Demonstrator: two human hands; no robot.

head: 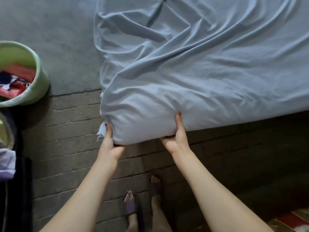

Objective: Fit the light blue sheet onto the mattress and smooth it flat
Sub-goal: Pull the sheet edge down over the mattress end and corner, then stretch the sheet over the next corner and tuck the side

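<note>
Fingers (107, 131) of my left hand (109, 144) were curled round the near-left corner of the mattress (142, 131), pinching a small bunch of loose sheet fabric against its side, while my right hand (177, 139) gripped the same end a little to the right, thumb pressed up the covered face and the other fingers hooked out of sight beneath the lower edge. The light blue sheet (192, 72) already wrapped this corner and lay over all of the mattress top in view, though deep folds ran diagonally across it from the near left toward the far right.

In my judgement, the step called for lifting the corner just enough to draw the bunched cloth down and under, keeping both hands pulling evenly so the hem seated beneath the mattress rather than riding back up; the spare wad at the left hand wanted tucking before any smoothing began.

The mattress rested on the floor (75, 164), its corner aimed toward me and its long axis appearing to run away to the upper right, one side edge going straight ahead beside a grey mat (50, 47). A pale green basket (38, 84) of clothes stood well apart at left.
</note>
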